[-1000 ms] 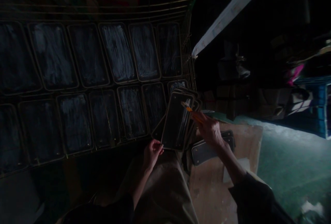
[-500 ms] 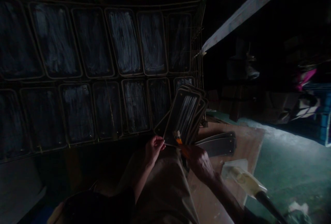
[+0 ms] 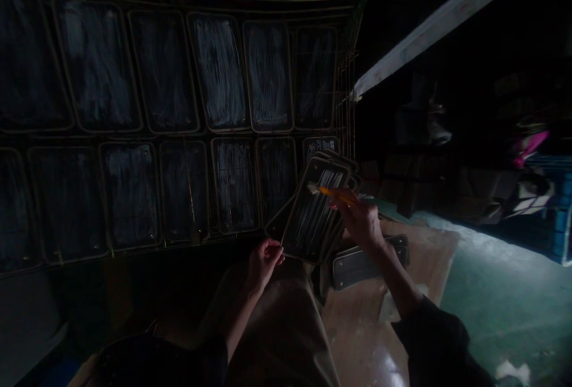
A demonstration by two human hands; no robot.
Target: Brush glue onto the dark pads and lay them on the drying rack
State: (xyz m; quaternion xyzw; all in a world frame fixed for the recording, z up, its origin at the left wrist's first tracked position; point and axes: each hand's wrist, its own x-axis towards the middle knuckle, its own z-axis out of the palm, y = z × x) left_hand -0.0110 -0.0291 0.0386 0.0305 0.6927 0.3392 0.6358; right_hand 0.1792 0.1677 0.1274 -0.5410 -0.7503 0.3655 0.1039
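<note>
My left hand [image 3: 263, 260] pinches the lower left corner of a fanned stack of dark rectangular pieces with pale rims [image 3: 313, 211]. The top piece shows wet whitish streaks. My right hand [image 3: 363, 220] grips a small orange-handled brush [image 3: 333, 192], whose bristle tip rests on the upper part of the top piece. Both hands are closed on what they hold, above my lap.
A wire rack [image 3: 179, 124] fills the left, with two rows of several dark coated pieces laid out on it. More dark pieces [image 3: 361, 265] lie on a brown board [image 3: 402, 315] to the right. A pale beam [image 3: 447, 17] crosses the upper right. The floor [image 3: 500, 291] is greenish.
The brush went from the top of the piece down to its lower end, then back up to the top. White streaks now cover more of the top piece.
</note>
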